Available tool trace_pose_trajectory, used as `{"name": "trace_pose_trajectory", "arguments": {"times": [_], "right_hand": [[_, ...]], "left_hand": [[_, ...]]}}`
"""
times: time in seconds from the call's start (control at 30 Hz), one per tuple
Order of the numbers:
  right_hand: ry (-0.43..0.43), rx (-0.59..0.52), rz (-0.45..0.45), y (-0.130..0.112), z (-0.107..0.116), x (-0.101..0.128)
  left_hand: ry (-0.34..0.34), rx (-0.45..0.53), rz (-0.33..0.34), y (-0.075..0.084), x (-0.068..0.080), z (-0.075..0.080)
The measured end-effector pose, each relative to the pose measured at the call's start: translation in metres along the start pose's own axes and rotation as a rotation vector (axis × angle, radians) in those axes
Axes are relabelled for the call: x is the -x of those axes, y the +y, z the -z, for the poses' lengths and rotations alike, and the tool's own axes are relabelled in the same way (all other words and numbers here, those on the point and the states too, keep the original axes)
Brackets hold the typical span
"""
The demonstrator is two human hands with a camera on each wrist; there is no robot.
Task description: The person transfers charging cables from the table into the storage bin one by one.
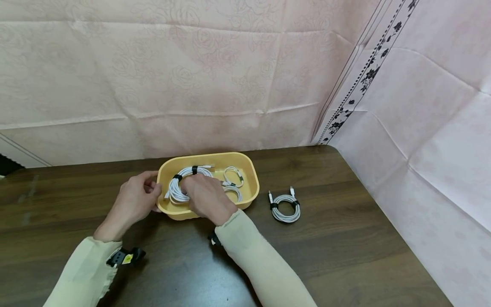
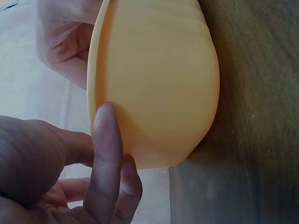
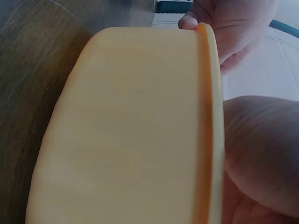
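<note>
While pinching the yellow tray (image 2: 159,84) by one end with the left hand (image 1: 138,194), presumably to prevent sliding, have the right hand (image 1: 209,198) inside, can't tell if gripping, with the large white coil (image 1: 174,189) just beside those fingers.

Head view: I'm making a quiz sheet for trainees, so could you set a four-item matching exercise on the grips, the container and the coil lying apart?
1. Container
2. Lone coil
3. Left grip
4. Right grip

A. On the table, right of the container
B. Reaching into the container
C. Yellow
D. At the container's left end

Pairs: 1-C, 2-A, 3-D, 4-B
</note>
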State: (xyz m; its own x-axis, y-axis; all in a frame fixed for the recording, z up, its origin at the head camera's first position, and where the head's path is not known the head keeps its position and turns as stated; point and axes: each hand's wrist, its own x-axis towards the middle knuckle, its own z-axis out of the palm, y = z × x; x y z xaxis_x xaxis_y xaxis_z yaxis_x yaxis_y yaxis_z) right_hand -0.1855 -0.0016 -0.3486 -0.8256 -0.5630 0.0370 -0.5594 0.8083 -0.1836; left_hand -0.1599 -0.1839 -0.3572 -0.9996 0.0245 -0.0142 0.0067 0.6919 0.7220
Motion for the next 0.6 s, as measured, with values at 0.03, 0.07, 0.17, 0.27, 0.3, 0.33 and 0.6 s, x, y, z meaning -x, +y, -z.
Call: {"name": "trace_pose_trajectory", "arguments": {"times": [0.03,0.07,0.17,0.27,0.3,0.33,0.6], "right_hand": [[-0.009,-0.003,-0.001,0.0,0.0005,-0.0003],[-0.016,-0.007,-0.002,-0.0001,0.0009,-0.0006],[-0.037,-0.012,-0.007,-0.0002,0.0016,-0.0015],[-0.051,-0.018,-0.008,0.0001,0.0015,-0.0025],[-0.054,-0.018,-0.008,0.0003,0.0014,-0.0029],[-0.057,-0.02,-0.007,0.0004,0.0013,-0.0033],[-0.079,-0.021,0.003,0.0022,-0.0009,-0.0059]], "left_hand": [[0.0,-0.002,0.001,0.0001,0.0,0.0],[0.0,-0.005,0.002,0.0001,-0.0001,0.0001],[0.001,-0.011,0.002,0.0003,-0.0004,0.0],[-0.001,-0.008,0.003,0.0004,-0.0009,-0.0002],[0.0,-0.009,0.002,0.0004,-0.0009,-0.0002],[0.001,-0.01,0.001,0.0003,-0.0008,-0.0002],[0.008,-0.017,-0.004,-0.0007,-0.0007,-0.0014]]}}
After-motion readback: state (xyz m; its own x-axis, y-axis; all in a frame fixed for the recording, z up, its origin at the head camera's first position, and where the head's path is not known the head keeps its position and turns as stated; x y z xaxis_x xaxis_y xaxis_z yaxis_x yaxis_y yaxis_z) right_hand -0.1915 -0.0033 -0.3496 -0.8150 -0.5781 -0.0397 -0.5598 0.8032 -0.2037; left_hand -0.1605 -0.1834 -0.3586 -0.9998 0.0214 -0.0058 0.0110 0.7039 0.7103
